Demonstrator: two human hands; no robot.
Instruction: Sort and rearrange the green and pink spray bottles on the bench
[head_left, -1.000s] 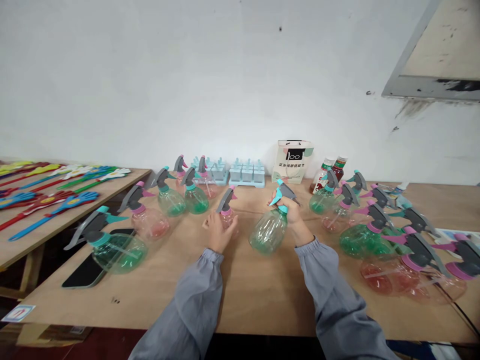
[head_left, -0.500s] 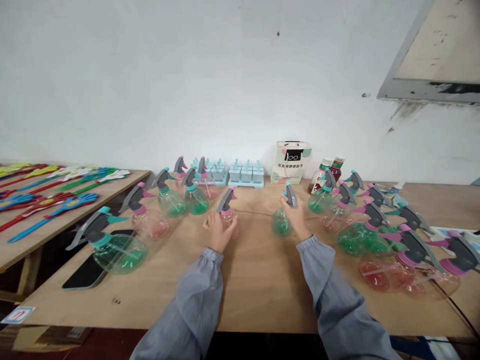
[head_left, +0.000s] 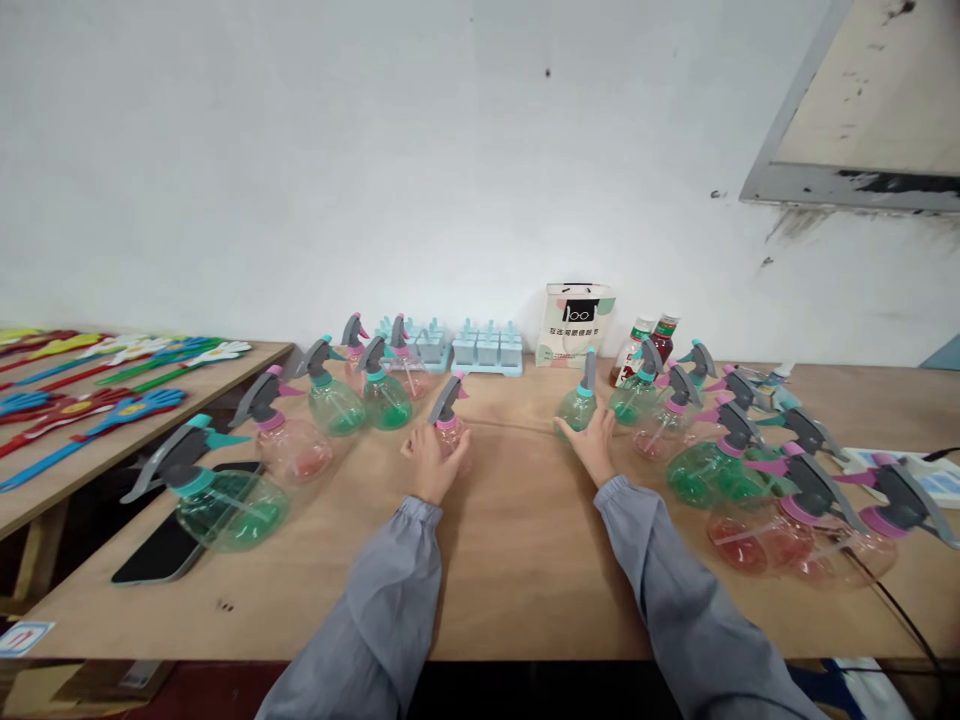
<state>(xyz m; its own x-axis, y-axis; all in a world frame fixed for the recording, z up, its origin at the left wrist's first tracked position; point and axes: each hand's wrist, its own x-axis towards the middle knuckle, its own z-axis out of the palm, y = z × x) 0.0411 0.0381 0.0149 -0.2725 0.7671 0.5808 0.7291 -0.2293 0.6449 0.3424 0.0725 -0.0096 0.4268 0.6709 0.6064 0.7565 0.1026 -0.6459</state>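
Near the middle of the table, my left hand (head_left: 436, 460) is wrapped round the body of a small pink spray bottle (head_left: 452, 432) with a grey trigger head; the fingertips are partly hidden. To its right, my right hand (head_left: 594, 442) grips the lower body of a green spray bottle (head_left: 577, 402), thumb on the left side and fingers on the right. Both bottles stand upright. A green spray bottle (head_left: 386, 398) stands beyond my left hand, and another green spray bottle (head_left: 636, 398) is close to my right hand's far side.
Several pink and green spray bottles line both sides, including a front green one (head_left: 240, 508) by a black phone (head_left: 161, 545). Light-blue popsicle moulds (head_left: 487, 350), a paper bag (head_left: 574, 325) and sauce bottles (head_left: 664, 335) stand along the wall. Colourful hand-shaped toys (head_left: 127, 408) cover the left table.
My right hand has shifted from the green spray bottle's head down to its body, and that bottle now stands farther back. My left hand stays on the pink bottle. The view has turned slightly.
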